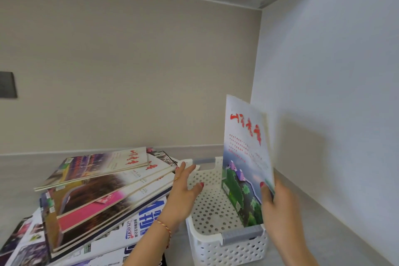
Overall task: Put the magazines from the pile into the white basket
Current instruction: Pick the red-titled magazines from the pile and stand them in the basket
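A white perforated basket [216, 242] with grey handles stands on the grey surface at the lower middle. My right hand [278, 207] grips the edge of a magazine [244, 157] with red lettering and a landscape cover, held upright with its lower end inside the basket along the right wall. My left hand [185, 185] hovers open over the basket's left rim, fingers spread, between the basket and the pile. The pile of magazines [103, 192] lies slanted to the left of the basket, several thick.
A beige wall runs behind the pile and a white wall stands close on the right of the basket. A shelf or ceiling edge hangs overhead. More loose magazines [26, 244] spread at the lower left. A dark plate [7, 84] sits on the left wall.
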